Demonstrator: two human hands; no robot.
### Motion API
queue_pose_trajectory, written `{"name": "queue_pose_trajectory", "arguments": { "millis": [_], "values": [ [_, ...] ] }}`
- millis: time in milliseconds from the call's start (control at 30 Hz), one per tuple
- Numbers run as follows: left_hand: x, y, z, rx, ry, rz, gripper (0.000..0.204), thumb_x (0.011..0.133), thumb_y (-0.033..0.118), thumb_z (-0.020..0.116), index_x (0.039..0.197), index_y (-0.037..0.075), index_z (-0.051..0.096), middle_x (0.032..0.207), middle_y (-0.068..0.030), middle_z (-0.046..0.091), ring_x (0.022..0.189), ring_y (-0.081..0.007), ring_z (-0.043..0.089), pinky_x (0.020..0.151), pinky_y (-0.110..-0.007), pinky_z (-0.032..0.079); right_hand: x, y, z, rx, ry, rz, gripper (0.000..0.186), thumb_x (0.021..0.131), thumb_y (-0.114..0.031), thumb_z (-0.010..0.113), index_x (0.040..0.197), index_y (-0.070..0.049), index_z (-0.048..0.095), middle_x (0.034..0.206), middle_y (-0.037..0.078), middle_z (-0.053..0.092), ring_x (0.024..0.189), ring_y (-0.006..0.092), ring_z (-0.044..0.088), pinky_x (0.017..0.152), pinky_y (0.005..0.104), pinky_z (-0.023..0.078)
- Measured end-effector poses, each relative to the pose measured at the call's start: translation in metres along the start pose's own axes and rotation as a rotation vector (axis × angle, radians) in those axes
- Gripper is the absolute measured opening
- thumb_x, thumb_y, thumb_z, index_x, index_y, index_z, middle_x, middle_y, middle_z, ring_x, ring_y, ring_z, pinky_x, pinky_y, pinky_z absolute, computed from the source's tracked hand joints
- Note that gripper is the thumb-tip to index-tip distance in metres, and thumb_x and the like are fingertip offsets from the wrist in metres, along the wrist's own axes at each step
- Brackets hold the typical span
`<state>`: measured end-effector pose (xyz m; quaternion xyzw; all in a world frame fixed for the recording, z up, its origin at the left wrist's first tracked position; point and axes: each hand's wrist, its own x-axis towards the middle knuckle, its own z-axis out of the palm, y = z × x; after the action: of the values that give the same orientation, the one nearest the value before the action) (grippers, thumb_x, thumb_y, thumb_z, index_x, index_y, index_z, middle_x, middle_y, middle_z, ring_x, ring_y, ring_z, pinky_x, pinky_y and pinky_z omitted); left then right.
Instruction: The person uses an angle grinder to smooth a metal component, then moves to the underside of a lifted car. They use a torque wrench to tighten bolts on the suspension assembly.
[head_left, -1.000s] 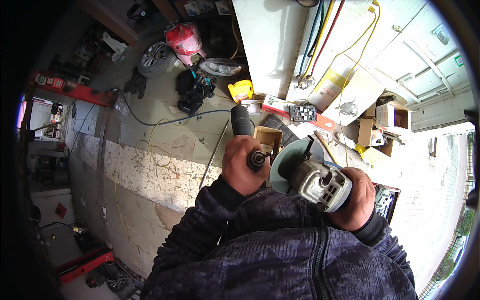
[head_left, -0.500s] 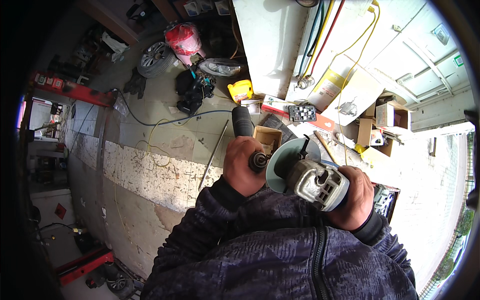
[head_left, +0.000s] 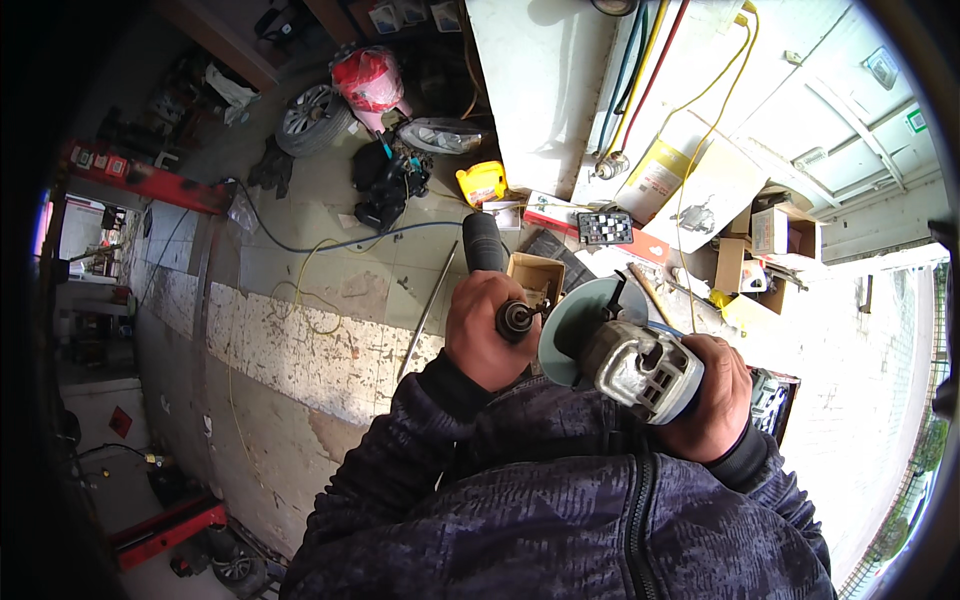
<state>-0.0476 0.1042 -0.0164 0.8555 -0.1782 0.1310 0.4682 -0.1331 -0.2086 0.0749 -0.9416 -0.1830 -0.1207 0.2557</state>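
My left hand (head_left: 482,335) is closed around a black cylindrical part (head_left: 484,242). A ribbed dark sleeve sticks out beyond the fist, and a round metal end with a small stub faces up beside my thumb. My right hand (head_left: 715,395) grips an angle grinder (head_left: 645,375) by its body. The grinder's metal head points up, and its greenish-grey disc (head_left: 570,335) stands to the right of the round metal end, with a narrow gap between them. I cannot tell whether the disc is spinning. Both tools are held in front of my chest.
An open cardboard box (head_left: 537,275) lies on the floor beyond my hands. A long thin rod (head_left: 430,305) is left of it. A yellow jug (head_left: 482,183), a wheel (head_left: 312,118) and a socket tray (head_left: 604,228) are farther off. A blue hose (head_left: 330,245) crosses the tiles.
The grinder has shifted slightly to the right, so its disc is a little farther from the metal end of the black part. My left hand has barely moved.
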Motion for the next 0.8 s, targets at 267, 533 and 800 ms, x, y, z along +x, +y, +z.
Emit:
{"name": "queue_pose_trajectory", "arguments": {
  "millis": [267,533,800],
  "values": [
    [-0.0006,0.0021,0.002,0.004,0.003,0.031,0.036,0.08,0.013,0.095,0.1,0.01,0.065,0.1,-0.0144,0.071,0.103,-0.0431,0.07,0.095,-0.055,0.054,0.0004,-0.0007,-0.0001,-0.02,0.0,-0.011,0.092,0.07,-0.028,0.109,0.142,0.001,0.06,0.12,0.022,0.076,0.105,0.0425,0.078,0.095,0.0515,0.061],
    [-0.002,0.0029,0.0012,0.015,0.0,0.017,0.034,0.081,0.012,0.093,0.1,0.009,0.065,0.099,-0.0146,0.071,0.101,-0.0438,0.07,0.094,-0.055,0.054,-0.0012,-0.0009,-0.0001,-0.034,-0.003,-0.004,0.092,0.07,-0.029,0.109,0.142,0.001,0.06,0.119,0.022,0.076,0.106,0.0425,0.078,0.095,0.0513,0.061],
    [-0.0021,0.0038,0.0008,-0.014,0.024,-0.02,0.03,0.081,0.007,0.087,0.101,0.008,0.065,0.098,-0.0148,0.071,0.098,-0.0425,0.071,0.09,-0.053,0.056,-0.0068,-0.0011,-0.0004,-0.018,0.038,0.01,0.091,0.068,-0.029,0.109,0.139,0.001,0.061,0.117,0.022,0.076,0.103,0.0422,0.078,0.094,0.0504,0.062]
  ]
}}
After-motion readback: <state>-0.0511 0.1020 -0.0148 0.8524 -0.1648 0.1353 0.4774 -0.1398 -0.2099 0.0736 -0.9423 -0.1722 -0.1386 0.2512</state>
